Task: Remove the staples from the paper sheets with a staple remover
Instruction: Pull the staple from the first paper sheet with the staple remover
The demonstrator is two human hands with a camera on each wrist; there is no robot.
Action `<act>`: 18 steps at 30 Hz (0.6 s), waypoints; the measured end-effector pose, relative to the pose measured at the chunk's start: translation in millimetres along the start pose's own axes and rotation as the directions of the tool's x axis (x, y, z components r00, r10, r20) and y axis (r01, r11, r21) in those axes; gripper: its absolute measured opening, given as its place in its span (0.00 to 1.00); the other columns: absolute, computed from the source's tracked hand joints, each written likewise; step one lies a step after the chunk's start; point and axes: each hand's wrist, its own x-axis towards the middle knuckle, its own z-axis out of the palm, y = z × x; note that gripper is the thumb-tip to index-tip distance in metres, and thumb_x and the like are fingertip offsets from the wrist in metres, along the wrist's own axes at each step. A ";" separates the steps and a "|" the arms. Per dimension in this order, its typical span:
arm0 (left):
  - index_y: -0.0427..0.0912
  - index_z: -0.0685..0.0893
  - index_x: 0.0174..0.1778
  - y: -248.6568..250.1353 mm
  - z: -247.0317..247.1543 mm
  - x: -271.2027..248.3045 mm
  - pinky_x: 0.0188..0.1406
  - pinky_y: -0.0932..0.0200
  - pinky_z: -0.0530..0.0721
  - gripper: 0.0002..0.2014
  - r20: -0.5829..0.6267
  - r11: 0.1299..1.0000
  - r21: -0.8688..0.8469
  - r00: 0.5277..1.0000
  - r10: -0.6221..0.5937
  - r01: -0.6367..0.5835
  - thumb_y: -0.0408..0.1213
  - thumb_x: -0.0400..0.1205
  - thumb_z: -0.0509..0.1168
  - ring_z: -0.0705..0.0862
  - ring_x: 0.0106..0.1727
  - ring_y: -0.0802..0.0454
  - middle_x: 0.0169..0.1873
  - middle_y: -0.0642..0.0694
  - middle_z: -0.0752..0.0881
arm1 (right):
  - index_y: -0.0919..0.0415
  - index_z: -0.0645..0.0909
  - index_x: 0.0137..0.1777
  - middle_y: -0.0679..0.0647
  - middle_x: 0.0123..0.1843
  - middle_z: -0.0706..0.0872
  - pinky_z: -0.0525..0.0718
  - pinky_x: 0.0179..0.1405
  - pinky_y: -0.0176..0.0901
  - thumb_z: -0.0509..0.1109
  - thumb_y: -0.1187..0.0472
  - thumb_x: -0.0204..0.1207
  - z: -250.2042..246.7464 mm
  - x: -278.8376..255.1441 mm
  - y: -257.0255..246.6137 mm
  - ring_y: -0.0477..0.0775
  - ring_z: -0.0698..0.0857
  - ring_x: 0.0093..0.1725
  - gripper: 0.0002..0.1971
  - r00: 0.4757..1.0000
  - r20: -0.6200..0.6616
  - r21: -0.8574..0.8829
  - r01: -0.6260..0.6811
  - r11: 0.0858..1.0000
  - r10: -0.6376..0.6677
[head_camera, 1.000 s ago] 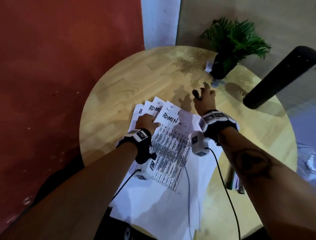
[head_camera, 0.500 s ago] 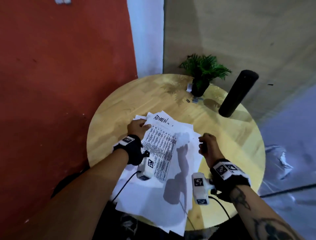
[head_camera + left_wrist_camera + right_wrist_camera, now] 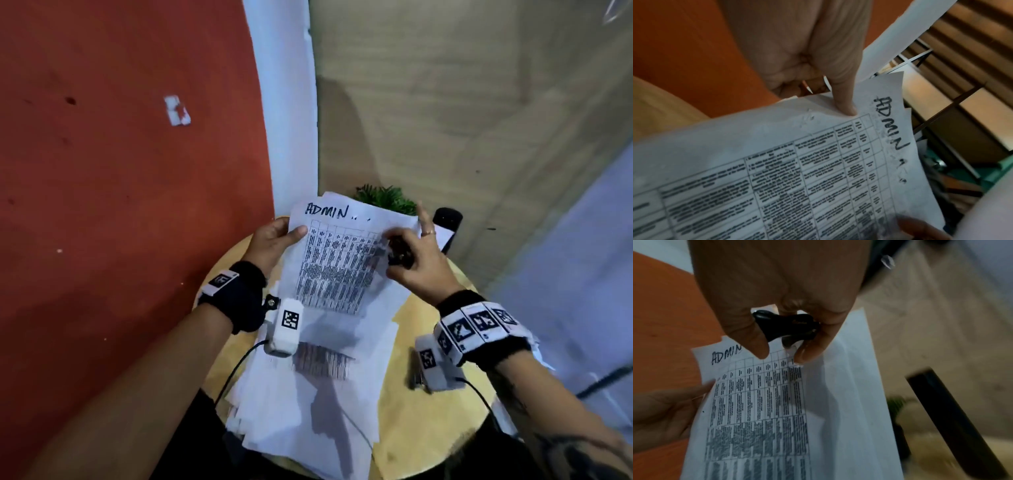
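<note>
Wrist view alone shows staple remover (image 3: 787, 326) clearly.

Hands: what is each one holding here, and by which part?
Left hand pinches the white printed "ADMIN" paper sheets at their upper left edge. Right hand grips the small black staple remover by its sides.

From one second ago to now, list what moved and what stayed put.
The left hand lifted the ADMIN sheet set off the pile on the round table. The right hand brought the black staple remover from near the plant to its top right corner. Plant and black cylinder stayed.
</note>
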 end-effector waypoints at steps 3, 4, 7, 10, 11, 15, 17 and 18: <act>0.39 0.83 0.49 30.2 5.7 1.8 0.43 0.67 0.85 0.09 0.050 0.999 -0.022 0.998 0.034 -0.033 0.23 0.81 0.61 0.88 0.40 0.62 0.36 0.56 0.91 | 0.58 0.80 0.59 0.54 0.83 0.52 0.75 0.61 0.40 0.66 0.48 0.53 -27.5 12.4 -21.4 0.51 0.76 0.67 0.32 0.997 0.000 -0.065 0.075 0.995 -0.076; 0.38 0.82 0.49 37.3 7.7 2.2 0.42 0.68 0.85 0.08 0.058 0.999 -0.026 0.997 0.043 -0.042 0.23 0.81 0.61 0.88 0.39 0.62 0.36 0.55 0.91 | 0.59 0.80 0.58 0.56 0.78 0.61 0.73 0.61 0.35 0.64 0.44 0.50 -33.7 16.3 -25.0 0.50 0.75 0.66 0.34 0.996 0.013 -0.033 0.090 0.995 -0.090; 0.38 0.81 0.45 50.1 14.2 3.9 0.37 0.68 0.85 0.08 0.045 0.997 -0.054 0.998 0.053 -0.051 0.22 0.81 0.61 0.88 0.33 0.62 0.31 0.54 0.91 | 0.63 0.81 0.55 0.58 0.55 0.76 0.71 0.51 0.26 0.59 0.41 0.47 -50.3 25.7 -28.4 0.48 0.75 0.52 0.37 0.992 0.012 0.034 0.122 0.992 -0.123; 0.39 0.81 0.42 53.2 21.8 4.9 0.33 0.70 0.84 0.08 0.028 0.999 -0.011 0.998 0.053 -0.053 0.21 0.79 0.63 0.87 0.31 0.64 0.29 0.55 0.90 | 0.63 0.80 0.54 0.60 0.52 0.78 0.74 0.56 0.45 0.58 0.40 0.49 -62.6 27.9 -28.2 0.54 0.77 0.53 0.36 0.991 0.019 -0.005 0.136 0.991 -0.136; 0.39 0.82 0.43 54.6 25.2 4.2 0.34 0.71 0.84 0.08 0.041 0.998 0.010 0.997 0.059 -0.059 0.21 0.78 0.64 0.87 0.32 0.64 0.30 0.56 0.90 | 0.64 0.80 0.54 0.60 0.52 0.78 0.74 0.57 0.48 0.58 0.41 0.50 -65.8 27.0 -28.0 0.55 0.77 0.54 0.36 0.990 0.028 -0.016 0.141 0.990 -0.141; 0.38 0.85 0.52 65.5 39.5 -0.9 0.46 0.73 0.82 0.15 0.124 0.981 0.129 0.984 0.129 -0.145 0.26 0.70 0.74 0.87 0.44 0.67 0.44 0.53 0.90 | 0.61 0.79 0.53 0.59 0.53 0.78 0.74 0.57 0.48 0.58 0.41 0.50 -70.4 19.1 -32.0 0.53 0.76 0.54 0.34 0.987 0.070 -0.024 0.149 0.989 -0.147; 0.38 0.86 0.49 74.0 48.0 -3.8 0.44 0.75 0.80 0.14 0.122 0.966 0.178 0.978 0.167 -0.187 0.25 0.69 0.75 0.84 0.39 0.71 0.41 0.50 0.87 | 0.57 0.78 0.53 0.56 0.53 0.77 0.75 0.58 0.49 0.59 0.42 0.49 -71.3 12.3 -35.6 0.52 0.76 0.54 0.32 0.987 0.078 0.007 0.140 0.990 -0.140; 0.40 0.87 0.45 79.1 51.2 -5.9 0.42 0.74 0.81 0.12 0.126 0.965 0.181 0.977 0.170 -0.191 0.24 0.69 0.75 0.84 0.36 0.69 0.37 0.51 0.88 | 0.56 0.78 0.52 0.56 0.52 0.77 0.76 0.58 0.48 0.60 0.42 0.49 -72.2 8.8 -37.9 0.53 0.77 0.54 0.30 0.987 0.079 0.029 0.140 0.990 -0.142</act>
